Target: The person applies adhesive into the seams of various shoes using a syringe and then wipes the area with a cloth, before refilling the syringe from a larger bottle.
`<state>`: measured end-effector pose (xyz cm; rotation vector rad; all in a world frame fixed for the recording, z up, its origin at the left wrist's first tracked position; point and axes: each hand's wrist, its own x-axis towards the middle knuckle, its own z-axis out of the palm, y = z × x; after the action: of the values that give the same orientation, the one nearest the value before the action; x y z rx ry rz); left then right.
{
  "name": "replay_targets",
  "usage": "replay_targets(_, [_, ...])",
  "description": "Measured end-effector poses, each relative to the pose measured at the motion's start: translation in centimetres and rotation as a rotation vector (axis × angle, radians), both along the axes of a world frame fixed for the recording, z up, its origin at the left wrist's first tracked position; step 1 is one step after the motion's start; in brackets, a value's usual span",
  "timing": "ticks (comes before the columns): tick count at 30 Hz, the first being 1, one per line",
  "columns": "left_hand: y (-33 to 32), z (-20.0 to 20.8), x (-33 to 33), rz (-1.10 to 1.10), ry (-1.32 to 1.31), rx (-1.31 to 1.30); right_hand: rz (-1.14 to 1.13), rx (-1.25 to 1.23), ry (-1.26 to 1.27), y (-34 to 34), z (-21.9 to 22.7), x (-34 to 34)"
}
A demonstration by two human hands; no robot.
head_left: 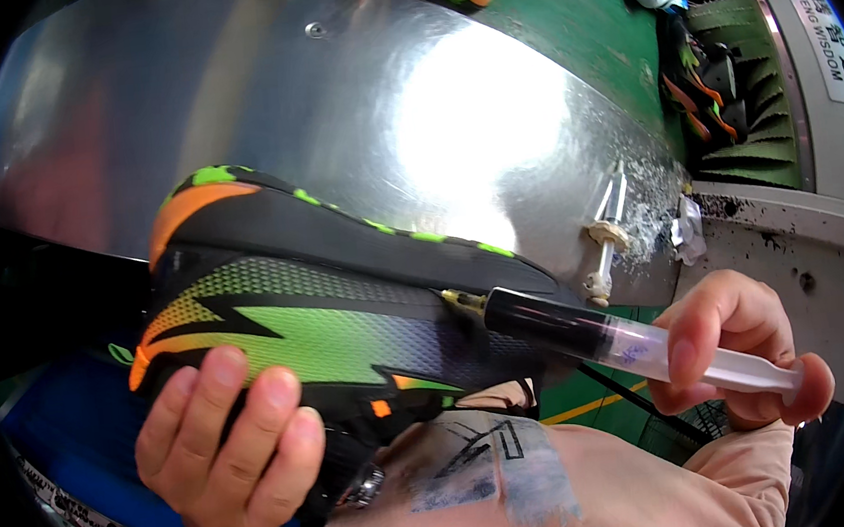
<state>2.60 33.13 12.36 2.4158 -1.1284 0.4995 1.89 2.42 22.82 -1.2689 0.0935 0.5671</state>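
A black sneaker [309, 344] with green and orange patterning lies on its side in the air, its sole edge toward the metal table. My left hand [232, 446] grips it from below near the heel, fingers wrapped over the upper. In my right hand [736, 351] is a syringe [589, 334] filled with dark liquid, the thumb at the plunger's end. Its yellowish tip [464, 302] points left and meets the shoe's side near the sole line; whether it touches cannot be made out.
On the shiny metal table [258, 107] lies a second syringe [607, 232], beside a crumpled white tissue [686, 230]. More shoes [703, 88] rest at a machine opening hung with green strips [756, 64]. A blue surface [86, 433] shows at lower left.
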Motion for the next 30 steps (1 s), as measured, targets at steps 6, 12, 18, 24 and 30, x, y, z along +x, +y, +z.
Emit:
replay_targets(6, [-0.9,1.0,0.4,0.025,-0.029,0.070,0.037,0.001,-0.079,-2.5,1.1,-2.3])
replay_targets(12, [-1.7,2.1,1.8,0.000,-0.043,0.049,0.059,0.008,-0.094,-4.1,1.2,-2.7])
replay_targets(18, [-3.6,5.0,3.8,-0.046,-0.001,0.227,-0.322,-0.024,-0.073,-5.5,-0.8,-5.4])
replay_targets(24, [-5.6,7.9,7.5,-0.081,0.103,0.494,-0.377,0.141,0.056,-8.2,-3.7,-5.6])
replay_targets(30, [-8.6,8.9,11.6,-0.083,0.299,0.605,-0.472,0.292,0.346,-8.9,-5.6,-6.5])
